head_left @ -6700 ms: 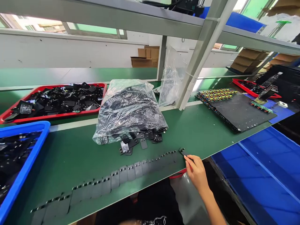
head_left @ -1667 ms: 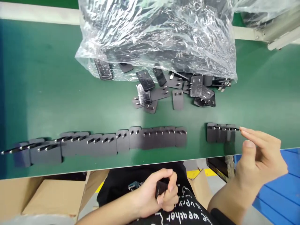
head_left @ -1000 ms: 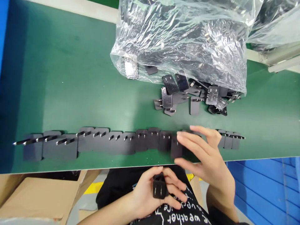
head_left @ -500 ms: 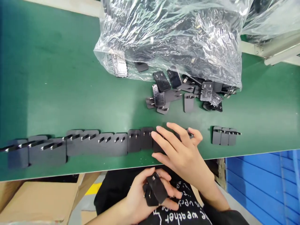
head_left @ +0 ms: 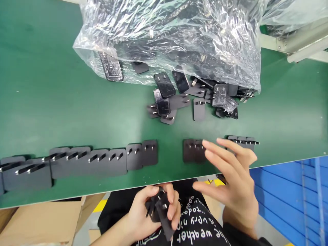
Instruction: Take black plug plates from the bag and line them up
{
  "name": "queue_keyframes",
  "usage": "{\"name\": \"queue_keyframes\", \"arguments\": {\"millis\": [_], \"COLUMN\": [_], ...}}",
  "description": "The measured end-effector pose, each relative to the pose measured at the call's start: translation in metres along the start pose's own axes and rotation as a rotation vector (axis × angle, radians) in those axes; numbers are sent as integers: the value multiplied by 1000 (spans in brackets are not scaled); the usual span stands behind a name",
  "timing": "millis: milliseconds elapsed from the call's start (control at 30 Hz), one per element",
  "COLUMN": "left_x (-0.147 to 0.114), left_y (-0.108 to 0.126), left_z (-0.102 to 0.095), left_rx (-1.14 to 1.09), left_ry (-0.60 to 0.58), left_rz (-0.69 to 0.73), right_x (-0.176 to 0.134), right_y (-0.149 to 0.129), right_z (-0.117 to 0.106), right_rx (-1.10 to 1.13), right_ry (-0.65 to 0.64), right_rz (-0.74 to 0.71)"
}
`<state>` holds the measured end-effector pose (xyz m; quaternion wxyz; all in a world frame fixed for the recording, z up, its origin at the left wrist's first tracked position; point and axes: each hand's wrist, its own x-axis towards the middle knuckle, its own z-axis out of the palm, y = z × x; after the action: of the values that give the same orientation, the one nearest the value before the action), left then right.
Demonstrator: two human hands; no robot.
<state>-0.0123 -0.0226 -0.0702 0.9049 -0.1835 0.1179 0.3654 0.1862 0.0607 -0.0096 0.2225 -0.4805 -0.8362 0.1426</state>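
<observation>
My left hand is closed around several black plug pieces with metal prongs, just below the table's front edge. My right hand is spread, its fingers apart, over the front edge. Its fingertips partly cover a pair of black two-prong plug pieces; whether they touch is unclear. Beyond the fingers stands another group of plug pieces, partly hidden by the hand. To the left, a long row of similar plug pieces lies prongs up along the front edge.
A large clear plastic bag covers the back of the green table. Loose plug pieces and clear-looking covers spill from its mouth. A metal bracket stands at right. Blue slats and a cardboard box are below.
My right hand has moved right along the row, uncovering a pair of plug pieces separate from the left row. My left hand has turned the pieces it holds. The camera view has shifted.
</observation>
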Motion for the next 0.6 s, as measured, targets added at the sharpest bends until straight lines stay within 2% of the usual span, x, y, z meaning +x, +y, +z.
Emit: {"name": "queue_keyframes", "arguments": {"millis": [133,300,433,533,600], "left_x": [4,9,10,6,2], "left_y": [-2,-6,-7,-6,-4], "left_z": [3,6,5,3,2], "left_rx": [-11,-67,-84,-76,-71], "left_ry": [53,68,73,146,190], "left_rz": [-24,-60,-95,-137,-163], "right_x": [8,14,14,10,6], "right_y": [9,12,12,5,-4], "right_z": [9,15,12,2,-5], "right_rx": [-92,-84,-47,91,207], "right_ry": [-155,-162,-133,-114,-160], "right_rz": [63,47,29,-44,-154]}}
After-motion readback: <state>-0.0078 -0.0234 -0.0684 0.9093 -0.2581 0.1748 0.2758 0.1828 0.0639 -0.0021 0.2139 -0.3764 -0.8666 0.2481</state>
